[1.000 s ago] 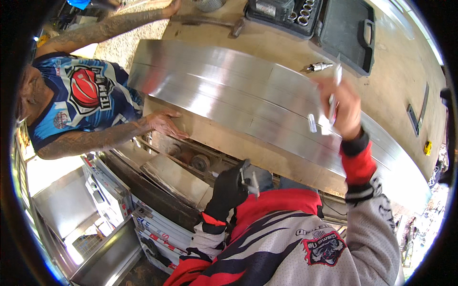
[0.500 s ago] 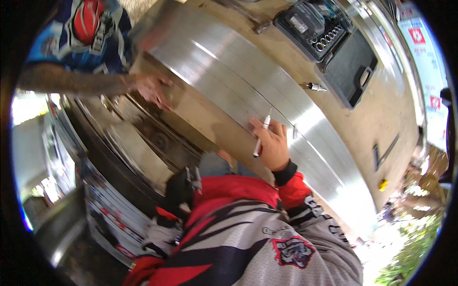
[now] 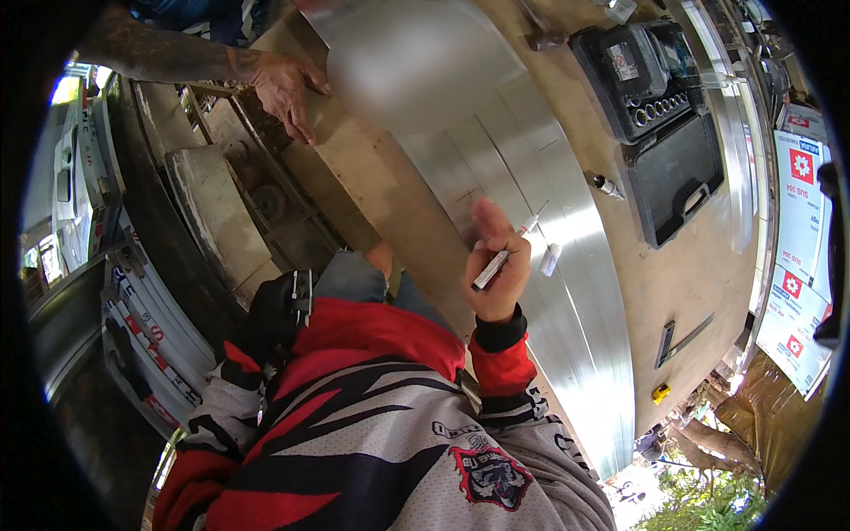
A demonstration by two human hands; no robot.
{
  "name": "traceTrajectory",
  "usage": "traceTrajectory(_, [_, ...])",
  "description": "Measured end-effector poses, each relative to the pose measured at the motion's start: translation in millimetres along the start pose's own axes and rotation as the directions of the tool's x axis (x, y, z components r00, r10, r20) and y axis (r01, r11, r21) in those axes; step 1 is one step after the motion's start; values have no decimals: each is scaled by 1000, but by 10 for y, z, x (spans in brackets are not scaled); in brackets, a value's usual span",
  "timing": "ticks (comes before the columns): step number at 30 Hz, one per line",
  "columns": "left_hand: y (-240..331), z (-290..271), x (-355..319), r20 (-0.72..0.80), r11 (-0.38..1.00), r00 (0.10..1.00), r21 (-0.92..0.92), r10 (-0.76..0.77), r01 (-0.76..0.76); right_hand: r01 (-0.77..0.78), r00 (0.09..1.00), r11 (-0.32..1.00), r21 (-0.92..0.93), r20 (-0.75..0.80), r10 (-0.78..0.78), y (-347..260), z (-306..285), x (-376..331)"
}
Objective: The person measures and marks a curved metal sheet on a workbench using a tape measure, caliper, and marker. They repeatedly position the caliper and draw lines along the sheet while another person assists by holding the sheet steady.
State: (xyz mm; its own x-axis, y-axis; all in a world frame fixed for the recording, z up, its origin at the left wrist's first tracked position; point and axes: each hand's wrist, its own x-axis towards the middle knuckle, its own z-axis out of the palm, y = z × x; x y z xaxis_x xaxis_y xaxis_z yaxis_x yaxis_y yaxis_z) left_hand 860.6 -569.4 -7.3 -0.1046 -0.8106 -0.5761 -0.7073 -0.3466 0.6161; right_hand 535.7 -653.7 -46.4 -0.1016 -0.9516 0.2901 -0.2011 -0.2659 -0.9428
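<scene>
My right hand [image 3: 498, 270] is curled around a slim white pen-shaped marker [image 3: 529, 227] with red on its barrel and a thin, needle-like tip. The marker's dark end shows below the fingers, and its tip points up and to the right. My index finger is raised. The hand is over the near edge of a long, shiny metal sheet [image 3: 580, 327] with thin straight lines along it. Just right of the fingers, a small white cylinder [image 3: 551, 259] lies on the sheet. My left hand is out of view; only the left sleeve [image 3: 217, 420] shows.
A co-worker's hand [image 3: 285, 93] rests at the brown table's near edge. Beyond the sheet lie an open black socket case [image 3: 677, 168], a loose socket piece [image 3: 607, 186], a try square [image 3: 680, 341], a yellow tape measure [image 3: 660, 393] and a hammer [image 3: 544, 41].
The view has turned, shifting the table and tools across the picture. In my right hand the marker has tilted further right, and the index finger is more raised. The co-worker's hand remains by the edge.
</scene>
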Motion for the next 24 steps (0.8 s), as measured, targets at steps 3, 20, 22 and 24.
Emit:
traceTrajectory(3, [-45,16,22,17,999,999,-41,32,-31,6,982,998,-60,187,6,-141,32,-136])
traceTrajectory(20, [-172,288,203,21,991,991,-46,130,-129,112,879,940,-321,474,57,-171,-202,-195])
traceTrajectory(22, [-168,297,258,-5,988,991,-78,132,-132,123,880,939,-322,473,47,-163,-191,-182])
traceTrajectory(24, [-204,350,338,-29,983,992,-137,123,-126,137,875,929,-344,482,50,-170,-174,-173])
